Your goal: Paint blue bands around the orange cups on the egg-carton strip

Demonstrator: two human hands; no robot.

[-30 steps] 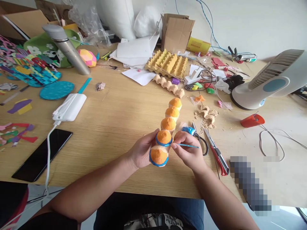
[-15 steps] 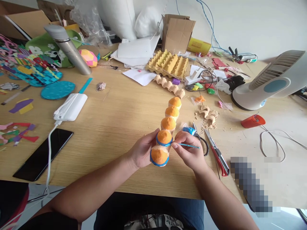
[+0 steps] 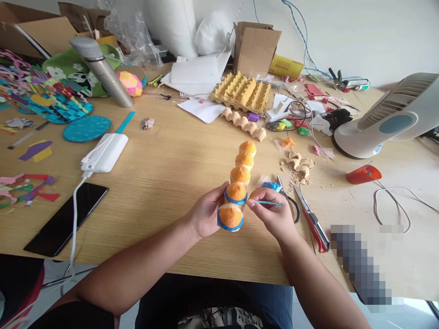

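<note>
My left hand (image 3: pixel 205 214) grips an egg-carton strip (image 3: pixel 240 174) by its left side near the close end. Orange material, perhaps clay, caps its several cups, and blue edging runs along the rims of the two nearest ones. In my right hand (image 3: pixel 272 214), a thin blue stick-like tool (image 3: pixel 273 203) is pinched between thumb and fingers. Its left end meets the blue edging of the second cup, though the fingertips partly hide the contact. Just beyond that hand lie a blue wrapped lump (image 3: pixel 272 185) and scissors (image 3: pixel 294 208), partly covered by it.
A red box cutter (image 3: pixel 313 224) lies right of my right hand. Farther back are carton scraps (image 3: pixel 300 164), a plain carton strip (image 3: pixel 244 123) and a yellow egg tray (image 3: pixel 242 93). A phone (image 3: pixel 66 219) and white power bank (image 3: pixel 104 153) lie left; a fan (image 3: pixel 377 119) stands right.
The view has shifted slightly, moving the table items a little rightward. The near end of the carton strip sits slightly higher in view. Both hands keep their holds.
</note>
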